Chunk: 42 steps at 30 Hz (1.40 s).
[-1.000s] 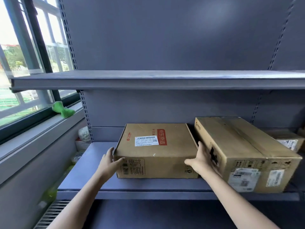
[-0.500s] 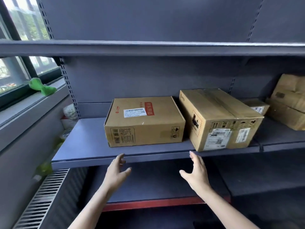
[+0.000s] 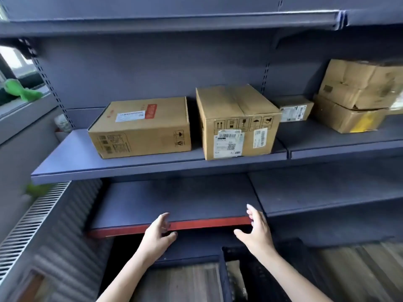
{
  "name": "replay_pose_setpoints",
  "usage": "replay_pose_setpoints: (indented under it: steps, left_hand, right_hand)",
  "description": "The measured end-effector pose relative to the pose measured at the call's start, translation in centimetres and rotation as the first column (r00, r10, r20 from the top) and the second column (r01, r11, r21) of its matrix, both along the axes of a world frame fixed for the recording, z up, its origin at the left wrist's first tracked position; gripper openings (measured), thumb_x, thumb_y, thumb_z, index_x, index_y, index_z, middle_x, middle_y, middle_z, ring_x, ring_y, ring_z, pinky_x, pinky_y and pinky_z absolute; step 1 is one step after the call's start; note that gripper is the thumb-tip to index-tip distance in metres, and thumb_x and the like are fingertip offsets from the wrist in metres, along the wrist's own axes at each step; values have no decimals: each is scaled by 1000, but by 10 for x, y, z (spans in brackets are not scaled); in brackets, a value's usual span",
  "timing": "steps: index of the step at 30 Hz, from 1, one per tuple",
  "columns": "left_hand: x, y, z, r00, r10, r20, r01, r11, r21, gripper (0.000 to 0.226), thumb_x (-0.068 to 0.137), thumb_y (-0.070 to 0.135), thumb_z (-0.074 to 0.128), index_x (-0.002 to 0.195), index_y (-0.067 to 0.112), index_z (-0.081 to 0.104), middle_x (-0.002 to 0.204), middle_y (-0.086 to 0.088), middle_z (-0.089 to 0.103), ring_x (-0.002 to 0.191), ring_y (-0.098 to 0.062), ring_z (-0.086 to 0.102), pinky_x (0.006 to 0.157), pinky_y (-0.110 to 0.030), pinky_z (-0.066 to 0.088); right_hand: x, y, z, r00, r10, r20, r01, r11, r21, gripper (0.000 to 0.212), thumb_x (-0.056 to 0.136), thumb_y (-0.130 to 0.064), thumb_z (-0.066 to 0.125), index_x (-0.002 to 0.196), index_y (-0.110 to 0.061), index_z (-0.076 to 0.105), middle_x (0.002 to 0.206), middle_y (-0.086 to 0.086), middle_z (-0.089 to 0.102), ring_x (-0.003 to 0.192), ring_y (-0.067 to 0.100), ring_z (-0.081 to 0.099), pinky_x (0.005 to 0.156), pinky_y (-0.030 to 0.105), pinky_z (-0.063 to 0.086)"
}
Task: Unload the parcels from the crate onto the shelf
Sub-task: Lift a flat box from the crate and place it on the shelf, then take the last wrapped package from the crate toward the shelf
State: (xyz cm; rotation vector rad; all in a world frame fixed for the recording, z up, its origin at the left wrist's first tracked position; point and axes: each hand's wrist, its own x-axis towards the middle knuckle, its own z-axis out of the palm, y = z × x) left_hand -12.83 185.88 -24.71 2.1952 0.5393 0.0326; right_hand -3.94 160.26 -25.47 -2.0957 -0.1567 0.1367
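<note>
Both hands, left (image 3: pixel 156 233) and right (image 3: pixel 257 231), hang empty with each grip spread apart, the black crate (image 3: pixel 244 273) lying directly below, nearer the right hand

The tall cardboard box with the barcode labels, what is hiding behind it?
Behind the tall brown cardboard box, a small cardboard box with a white label pokes out at its right. The grey back panel rises above. Anything directly behind stays covered.
</note>
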Motion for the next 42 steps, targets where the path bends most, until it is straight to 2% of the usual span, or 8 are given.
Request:
replay_pose_setpoints:
  steps: [2, 5, 9, 16, 27, 31, 35, 42]
  left_hand:
    - [-10, -35, -15, 999, -7, -54, 5, 999, -34, 57, 79, 9, 68, 131, 15, 46, 103, -5, 58, 89, -18, 59, 76, -21, 44]
    - [-27, -80, -38, 991, -22, -135, 11, 996, -83, 54, 79, 5, 66, 130, 12, 48, 98, -3, 59, 75, -9, 57, 61, -5, 43]
    - [-48, -120, -64, 950, -84, -301, 48, 991, -124, 52, 79, 10, 67, 128, 12, 50, 101, -3, 63, 88, -15, 59, 74, -19, 43]
    - [-56, -142, -82, 904, -122, -410, 76, 989, -126, 47, 81, 11, 65, 126, 15, 51, 93, -2, 64, 89, -18, 58, 69, -21, 39]
    - [-52, -146, -116, 921, -43, -388, -58, 968, -245, 47, 83, 7, 63, 128, 15, 50, 87, 4, 64, 84, -15, 60, 64, -18, 41]
    - [-47, -162, -131, 911, -22, -411, -98, 959, -268, 48, 84, 8, 63, 129, 16, 48, 95, -2, 65, 85, -16, 60, 61, -16, 43]
    - [-34, -188, -141, 900, -4, -436, -129, 953, -275, 52, 84, 9, 64, 132, 19, 45, 98, -2, 64, 91, -16, 61, 72, -23, 45]
    - [17, -249, -179, 894, 94, -438, -192, 964, -184, 56, 82, 9, 64, 134, 14, 44, 100, -3, 60, 90, -18, 58, 75, -25, 42]
  right_hand:
    - [-15, -42, -20, 997, -32, -64, 30, 999, -37, 75, 70, -1, 72, 137, -10, 39, 132, 10, 45, 124, 23, 43, 106, 34, 35]
    - [-44, -102, -48, 976, -116, -182, 97, 989, -107, 74, 70, -3, 74, 136, -8, 40, 133, 13, 47, 124, 26, 44, 105, 33, 33]
    - [-82, -165, -82, 928, -210, -308, 157, 970, -188, 76, 68, -1, 76, 135, -3, 41, 135, 21, 47, 126, 31, 45, 106, 35, 33]
    - [-104, -208, -94, 883, -318, -345, 237, 937, -256, 72, 66, 1, 77, 131, 0, 46, 130, 22, 50, 120, 35, 47, 104, 38, 34]
    - [-76, -184, -108, 883, -210, -419, 128, 968, -217, 70, 71, -6, 74, 134, -13, 44, 134, 15, 48, 125, 26, 44, 103, 32, 33]
    - [-58, -183, -126, 877, -143, -459, 50, 977, -209, 71, 73, -7, 72, 136, -14, 41, 136, 12, 46, 126, 23, 43, 102, 29, 32]
    - [-31, -193, -145, 871, -65, -488, -41, 978, -205, 73, 72, -8, 73, 137, -16, 41, 138, 11, 45, 126, 24, 42, 103, 31, 35]
    - [35, -228, -195, 846, 75, -527, -184, 970, -157, 72, 73, -8, 73, 137, -13, 40, 138, 11, 44, 126, 23, 41, 106, 34, 34]
